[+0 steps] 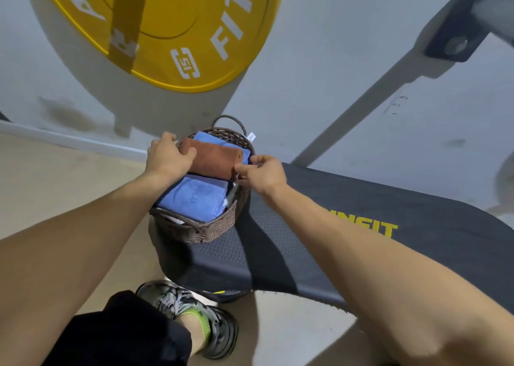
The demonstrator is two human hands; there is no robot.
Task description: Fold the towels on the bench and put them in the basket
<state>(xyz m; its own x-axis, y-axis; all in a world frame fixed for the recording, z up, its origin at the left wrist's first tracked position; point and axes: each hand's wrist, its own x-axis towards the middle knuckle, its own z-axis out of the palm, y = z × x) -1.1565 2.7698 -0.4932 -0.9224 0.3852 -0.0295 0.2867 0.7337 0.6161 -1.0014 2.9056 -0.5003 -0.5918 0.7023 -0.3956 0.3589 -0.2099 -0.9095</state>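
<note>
Towels fill the wicker basket point(200, 228), which sits on the near-left end of the black padded table point(347, 221), at about eleven o'clock from the person's shoe point(200, 315). From where I stand the job looks close to finished: no loose towel shows on the part of the table I can see, though its far right end runs out of sight, so I cannot vouch for that stretch.

Going left to right, the left hand point(167, 155) sits at the basket's nine o'clock rim, fingers bent over the left end of the brown towel point(215, 158) and thumb lying along its top, so it appears to be gripping that end. The brown towel lies folded across the middle of the basket, on top of the others. Beneath it, toward six o'clock, a folded blue towel point(194, 194) lies flat, and another blue towel point(205, 137) peeks out at twelve o'clock under the handle, a white tag point(251, 136) hanging over the rim. The right hand point(261, 173) is at three o'clock, fingers curled tight and pinching the brown towel's right end.

My guess is that the brown towel is being settled into place, and only the letting go is left.
</note>
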